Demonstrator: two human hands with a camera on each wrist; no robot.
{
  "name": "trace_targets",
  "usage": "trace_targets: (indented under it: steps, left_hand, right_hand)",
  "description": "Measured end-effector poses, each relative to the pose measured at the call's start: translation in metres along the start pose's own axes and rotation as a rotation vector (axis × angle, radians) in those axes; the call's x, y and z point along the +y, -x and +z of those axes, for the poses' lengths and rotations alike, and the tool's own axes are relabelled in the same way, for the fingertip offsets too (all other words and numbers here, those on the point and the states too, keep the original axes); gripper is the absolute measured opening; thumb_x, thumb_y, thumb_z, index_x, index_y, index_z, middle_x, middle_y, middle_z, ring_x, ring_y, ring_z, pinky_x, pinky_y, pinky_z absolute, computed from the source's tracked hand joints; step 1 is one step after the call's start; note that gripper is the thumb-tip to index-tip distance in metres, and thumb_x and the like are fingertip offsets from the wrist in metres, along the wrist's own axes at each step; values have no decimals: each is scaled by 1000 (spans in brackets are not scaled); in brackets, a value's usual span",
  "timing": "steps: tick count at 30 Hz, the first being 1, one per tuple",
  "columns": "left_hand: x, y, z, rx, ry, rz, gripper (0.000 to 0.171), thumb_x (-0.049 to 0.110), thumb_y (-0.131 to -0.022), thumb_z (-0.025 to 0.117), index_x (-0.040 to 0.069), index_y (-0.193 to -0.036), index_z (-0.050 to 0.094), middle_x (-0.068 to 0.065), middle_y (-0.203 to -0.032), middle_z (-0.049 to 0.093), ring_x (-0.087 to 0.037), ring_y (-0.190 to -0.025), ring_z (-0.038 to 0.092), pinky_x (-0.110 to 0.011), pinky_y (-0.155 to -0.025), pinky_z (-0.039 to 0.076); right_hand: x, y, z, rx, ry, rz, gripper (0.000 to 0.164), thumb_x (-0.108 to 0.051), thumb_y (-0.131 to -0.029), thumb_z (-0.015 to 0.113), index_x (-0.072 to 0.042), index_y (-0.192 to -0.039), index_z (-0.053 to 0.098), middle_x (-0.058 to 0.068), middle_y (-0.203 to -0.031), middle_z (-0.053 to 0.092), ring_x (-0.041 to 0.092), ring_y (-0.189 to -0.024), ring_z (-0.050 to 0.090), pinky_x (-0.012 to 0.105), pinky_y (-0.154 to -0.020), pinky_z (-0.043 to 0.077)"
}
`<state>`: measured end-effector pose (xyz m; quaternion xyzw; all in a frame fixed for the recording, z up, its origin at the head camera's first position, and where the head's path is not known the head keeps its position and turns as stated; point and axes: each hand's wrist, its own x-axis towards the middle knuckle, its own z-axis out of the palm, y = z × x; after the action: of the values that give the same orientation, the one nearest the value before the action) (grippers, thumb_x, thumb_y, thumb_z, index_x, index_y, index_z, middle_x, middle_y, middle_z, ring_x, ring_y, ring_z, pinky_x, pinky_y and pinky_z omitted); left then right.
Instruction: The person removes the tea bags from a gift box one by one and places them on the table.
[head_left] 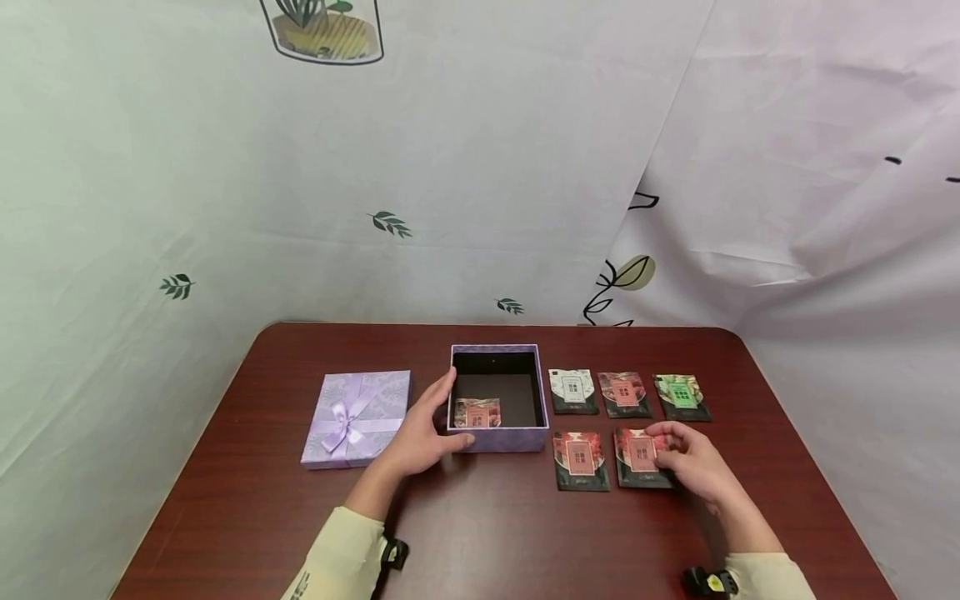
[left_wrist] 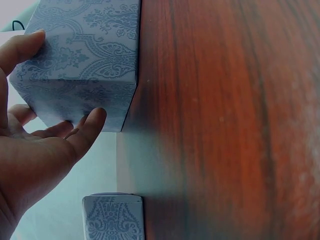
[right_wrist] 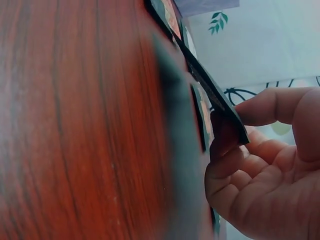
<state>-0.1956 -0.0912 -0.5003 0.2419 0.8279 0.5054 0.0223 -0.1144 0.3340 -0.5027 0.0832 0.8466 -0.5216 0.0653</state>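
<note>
An open purple gift box [head_left: 508, 439] stands at mid-table with a red tea-like sachet [head_left: 477, 413] lying inside at its front left. My left hand [head_left: 422, 433] holds the box by its front left corner. In the left wrist view, the thumb touches one patterned face and the other fingers lie along the adjoining face. My right hand [head_left: 697, 465] pinches the right edge of a red-and-black sachet [head_left: 637, 454]. In the right wrist view, this flat sachet [right_wrist: 212, 90] is tilted up off the table between thumb and fingers.
Left of the box lies its lavender lid [head_left: 360, 417] with a ribbon bow. Another red-and-black sachet [head_left: 581, 461] lies between the box and the right hand. Behind are a white sachet [head_left: 572, 391], a red one [head_left: 624, 394] and a green one [head_left: 681, 397]. A printed curtain hangs behind the table.
</note>
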Motion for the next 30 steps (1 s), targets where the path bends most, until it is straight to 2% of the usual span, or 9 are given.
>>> trace_targets:
  steps: [9,12,18,30]
  left_hand:
    - [0,1,0,-1,-4,-10,103,15,-77,86,16,-160,25,-12,-161,26,-32,-144,27,-54,-111,26]
    - [0,1,0,0,-7,-7,103,15,-77,86,13,-160,26,-12,-161,27,-32,-144,27,-54,-111,27]
    - [0,0,0,2,-6,-4,102,15,-77,86,10,-159,26,-12,-161,26,-32,-144,27,-54,-111,26]
    - [0,0,0,-3,-3,-6,102,16,-78,86,10,-159,25,-13,-161,26,-33,-144,27,-55,-111,27]
  right_hand:
    - [3,-2,0,0,85,12,35,6,-86,62,4,-120,59,13,-94,60,24,-78,53,32,-64,45]
    - [4,-3,1,15,147,5,33,5,-85,63,2,-118,60,11,-92,60,24,-77,52,33,-64,42]
    - [1,-4,3,35,263,-36,29,2,-85,67,0,-114,62,8,-85,54,23,-75,47,36,-65,37]
    - [1,-5,5,54,391,-125,27,0,-82,75,-1,-107,65,5,-80,50,21,-73,47,38,-64,37]
